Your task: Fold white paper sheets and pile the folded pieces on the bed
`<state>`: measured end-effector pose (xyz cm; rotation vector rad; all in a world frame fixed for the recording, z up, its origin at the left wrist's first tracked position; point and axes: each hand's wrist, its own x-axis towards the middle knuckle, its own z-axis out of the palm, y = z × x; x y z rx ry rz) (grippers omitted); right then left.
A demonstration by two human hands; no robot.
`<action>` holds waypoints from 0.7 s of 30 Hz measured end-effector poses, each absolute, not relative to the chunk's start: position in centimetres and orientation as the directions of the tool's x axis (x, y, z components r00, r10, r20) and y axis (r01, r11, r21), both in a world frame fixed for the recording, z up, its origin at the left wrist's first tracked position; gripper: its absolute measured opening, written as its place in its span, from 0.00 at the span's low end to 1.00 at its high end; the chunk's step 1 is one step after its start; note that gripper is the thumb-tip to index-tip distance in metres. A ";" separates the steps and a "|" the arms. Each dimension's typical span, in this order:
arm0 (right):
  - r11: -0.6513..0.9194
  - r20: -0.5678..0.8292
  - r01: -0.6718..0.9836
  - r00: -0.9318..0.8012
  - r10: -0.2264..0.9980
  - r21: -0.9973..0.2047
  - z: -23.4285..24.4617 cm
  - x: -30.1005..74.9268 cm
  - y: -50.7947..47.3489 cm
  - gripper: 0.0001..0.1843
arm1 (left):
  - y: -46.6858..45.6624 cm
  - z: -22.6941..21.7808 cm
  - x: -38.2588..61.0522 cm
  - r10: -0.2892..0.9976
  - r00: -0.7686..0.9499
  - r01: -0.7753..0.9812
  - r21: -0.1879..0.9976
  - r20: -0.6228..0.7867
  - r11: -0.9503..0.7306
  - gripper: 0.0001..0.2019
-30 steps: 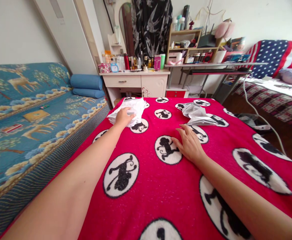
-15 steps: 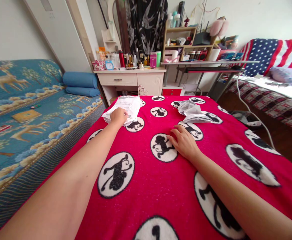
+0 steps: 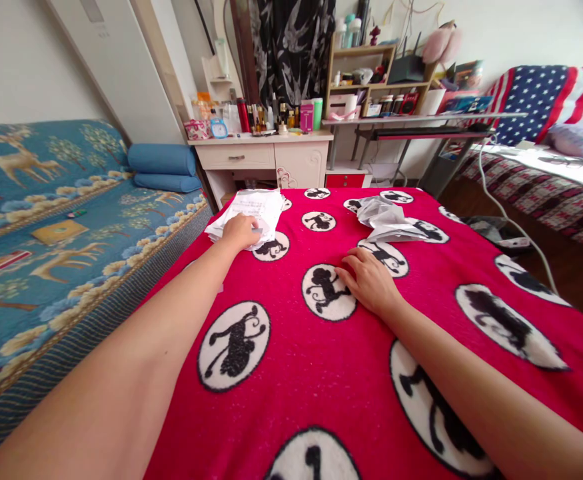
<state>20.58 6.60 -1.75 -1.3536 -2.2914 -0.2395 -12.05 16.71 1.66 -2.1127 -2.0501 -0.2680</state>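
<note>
A loose stack of white printed papers (image 3: 252, 204) lies near the far left edge of the red blanket (image 3: 291, 373). My left hand (image 3: 241, 231) is on the near part of this stack, its fingers curled and pinching a sheet whose greyish edge shows at the fingertips. The palm side is hidden. My right hand (image 3: 370, 280) rests palm down on the blanket, fingers loosely stretched and slightly bent, holding nothing. Beyond it sits a small pile of folded, crumpled paper (image 3: 386, 219), apart from the fingers.
A blue patterned sofa (image 3: 71, 267) runs along the left. Behind the blanket stand a white dresser (image 3: 236, 157) crowded with bottles and a grey desk (image 3: 421, 122) with shelves. A white cable (image 3: 511, 213) hangs at the right, near a bed (image 3: 541, 193).
The left fingers have shifted slightly on the stack, and a greyish paper edge now shows at their tips. The right hand stays put. The view has shifted a little.
</note>
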 end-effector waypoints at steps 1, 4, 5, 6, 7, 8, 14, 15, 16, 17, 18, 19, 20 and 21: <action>0.501 0.473 0.861 -0.408 0.781 -0.085 -1.8 20.6 6.6 0.16 | 16.6 1.7 -12.0 0.965 0.060 0.998 -0.027 0.255 -0.055 0.19; 0.503 0.468 0.859 -0.408 0.784 -0.094 -1.7 20.6 6.6 0.16 | 16.2 1.7 -11.8 0.959 0.144 0.988 -0.083 0.242 -0.127 0.22; 0.502 0.467 0.859 -0.407 0.785 -0.097 -1.7 20.6 6.7 0.16 | 16.1 1.8 -11.8 0.958 0.162 0.985 -0.098 0.237 -0.142 0.22; 0.502 0.465 0.859 -0.406 0.787 -0.098 -1.7 20.6 6.7 0.16 | 16.0 1.8 -11.9 0.957 0.174 0.982 -0.110 0.232 -0.152 0.21; 0.501 0.463 0.860 -0.407 0.788 -0.098 -1.7 20.6 6.7 0.16 | 15.9 1.8 -12.0 0.957 0.181 0.980 -0.120 0.227 -0.157 0.20; 0.502 0.460 0.860 -0.409 0.788 -0.096 -1.7 20.6 6.7 0.16 | 15.8 1.8 -12.0 0.957 0.185 0.979 -0.129 0.222 -0.159 0.19; 0.507 0.457 0.857 -0.416 0.786 -0.090 -1.6 20.5 6.6 0.16 | 15.4 2.1 -11.7 0.960 0.188 0.976 -0.152 0.208 -0.158 0.17; 0.507 0.457 0.858 -0.416 0.786 -0.090 -1.6 20.5 6.7 0.16 | 15.3 2.1 -11.5 0.960 0.181 0.977 -0.153 0.213 -0.150 0.19; 0.506 0.457 0.858 -0.416 0.786 -0.090 -1.6 20.6 6.7 0.16 | 15.2 2.1 -11.3 0.961 0.172 0.978 -0.153 0.219 -0.140 0.21; 0.504 0.456 0.859 -0.415 0.788 -0.090 -1.6 20.6 6.7 0.16 | 15.1 2.2 -11.0 0.961 0.163 0.980 -0.153 0.225 -0.131 0.23; 0.503 0.454 0.860 -0.414 0.789 -0.090 -1.6 20.6 6.7 0.16 | 15.0 2.2 -10.7 0.961 0.155 0.981 -0.153 0.231 -0.121 0.24; 0.501 0.454 0.861 -0.413 0.790 -0.090 -1.6 20.6 6.7 0.16 | 14.9 2.2 -10.3 0.961 0.145 0.982 -0.151 0.236 -0.111 0.24; 0.501 0.454 0.861 -0.412 0.790 -0.090 -1.6 20.6 6.7 0.15 | 14.8 2.1 -10.0 0.961 0.134 0.984 -0.150 0.242 -0.100 0.23; 0.502 0.454 0.860 -0.413 0.789 -0.090 -1.6 20.6 6.7 0.15 | 14.8 2.1 -9.8 0.961 0.122 0.985 -0.147 0.249 -0.087 0.22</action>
